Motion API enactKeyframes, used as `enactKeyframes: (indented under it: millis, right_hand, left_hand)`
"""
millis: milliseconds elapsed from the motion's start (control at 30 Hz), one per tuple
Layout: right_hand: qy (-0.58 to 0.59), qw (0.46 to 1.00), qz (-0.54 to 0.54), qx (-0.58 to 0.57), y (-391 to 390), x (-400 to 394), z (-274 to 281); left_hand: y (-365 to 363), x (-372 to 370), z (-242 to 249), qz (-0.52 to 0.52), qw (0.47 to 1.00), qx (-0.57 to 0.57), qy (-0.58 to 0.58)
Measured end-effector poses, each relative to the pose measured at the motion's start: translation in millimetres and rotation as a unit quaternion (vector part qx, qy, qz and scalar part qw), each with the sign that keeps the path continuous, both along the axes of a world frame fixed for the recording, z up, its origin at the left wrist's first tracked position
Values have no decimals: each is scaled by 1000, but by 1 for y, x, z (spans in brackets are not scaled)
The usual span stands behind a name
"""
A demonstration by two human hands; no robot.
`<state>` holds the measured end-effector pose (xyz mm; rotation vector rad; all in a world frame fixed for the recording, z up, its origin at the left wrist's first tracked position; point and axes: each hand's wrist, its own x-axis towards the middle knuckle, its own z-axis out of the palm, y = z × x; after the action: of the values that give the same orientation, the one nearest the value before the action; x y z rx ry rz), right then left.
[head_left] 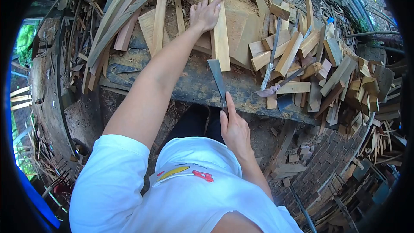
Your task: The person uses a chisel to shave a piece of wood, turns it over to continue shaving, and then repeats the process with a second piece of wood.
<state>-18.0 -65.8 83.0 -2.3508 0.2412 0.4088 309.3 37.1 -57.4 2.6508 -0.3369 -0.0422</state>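
A long pale wooden strip (219, 32) leans up and away across a big wood block, its near end over the bench edge. My left hand (206, 15) holds it from the left side, fingers along its edge and thumb laid across its face. Low in front of the bench, my right hand (236, 129) is closed round the grip of a flat steel blade (217, 77), with the index finger stretched along it. The blade widens toward its squared tip, which overlaps the near end of the strip in this view. My palm hides most of the grip.
A worn bench (172, 82) runs across in front of me, bearing the big wood block (241, 21). Many cut wood pieces (289, 56) lie heaped at right, among them tools with wrapped handles (268, 72). Long boards (118, 17) lean at left. Brick paving (325, 159) shows below right.
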Motion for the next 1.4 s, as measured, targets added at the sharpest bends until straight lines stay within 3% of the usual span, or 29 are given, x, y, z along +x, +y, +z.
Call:
enactKeyframes:
  millis: [267, 967, 1100, 1400]
  right_hand:
    - [51, 998, -16, 18, -3, 12, 6]
    - [51, 999, 1, 9, -6, 24, 3]
    - [3, 1000, 9, 10, -8, 7, 1]
    - [48, 999, 2, 18, -8, 16, 4]
  left_hand:
    - [0, -2, 0, -3, 1000, -14, 5]
    - [1, 1, -3, -1, 1000, -16, -15]
    - [0, 1, -4, 0, 1000, -3, -25]
    - [0, 3, -4, 2, 1000, 8, -12]
